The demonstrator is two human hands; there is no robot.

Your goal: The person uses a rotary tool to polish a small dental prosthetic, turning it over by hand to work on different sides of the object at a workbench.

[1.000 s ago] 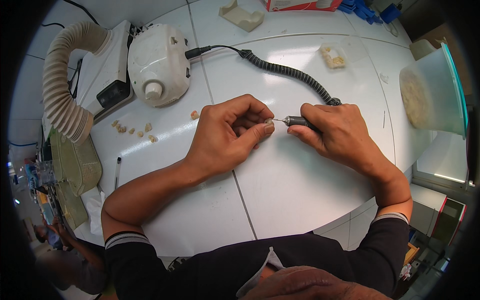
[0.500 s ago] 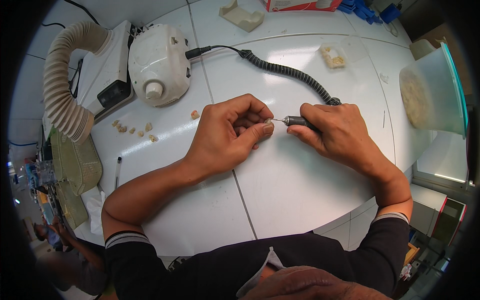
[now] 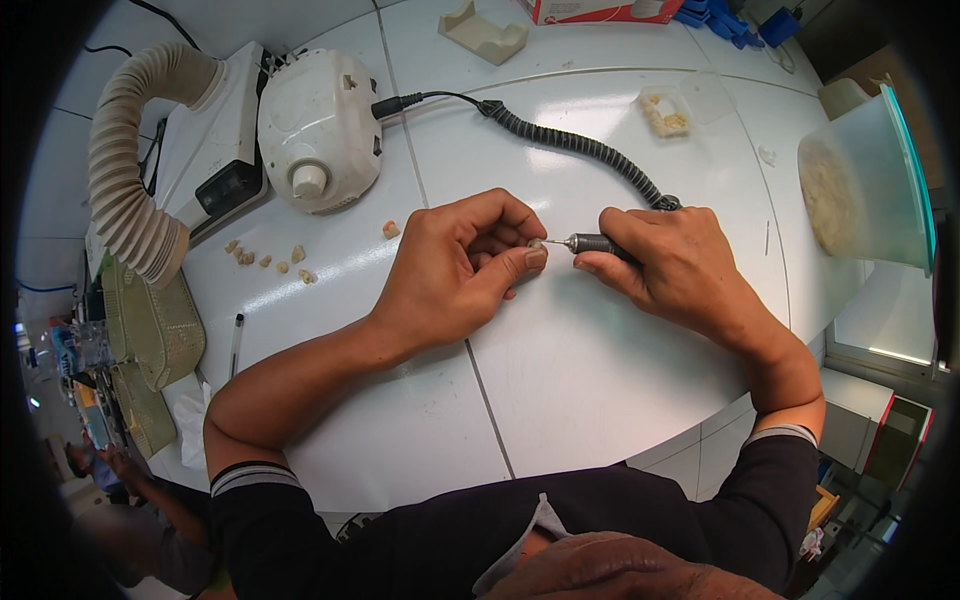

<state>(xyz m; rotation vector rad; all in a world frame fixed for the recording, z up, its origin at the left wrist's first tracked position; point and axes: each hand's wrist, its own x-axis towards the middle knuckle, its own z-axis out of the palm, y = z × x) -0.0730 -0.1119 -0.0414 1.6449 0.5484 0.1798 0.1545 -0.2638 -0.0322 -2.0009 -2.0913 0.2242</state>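
Observation:
Pinched between the thumb and fingertips of my left hand [image 3: 445,265] is a small pale tooth-like piece [image 3: 537,243], mostly covered by the fingers. My right hand [image 3: 680,262] is closed around a dark rotary handpiece [image 3: 600,244], whose thin metal bit points left. The bit's tip meets the piece or lies right beside it; I cannot tell which. A black coiled cord [image 3: 585,150] runs from behind my right hand to a white control unit [image 3: 318,130] with a round knob. Several similar small pieces [image 3: 282,267] lie left of my left hand, and a pinkish one [image 3: 390,230] lies closer.
A ribbed beige hose [image 3: 125,165] arches at the left, above green mesh baskets [image 3: 150,325]. A pen [image 3: 237,345] lies near my left forearm. To the far right are a clear box of small pieces [image 3: 667,122], a thin metal rod [image 3: 768,238] and a translucent tub [image 3: 870,180].

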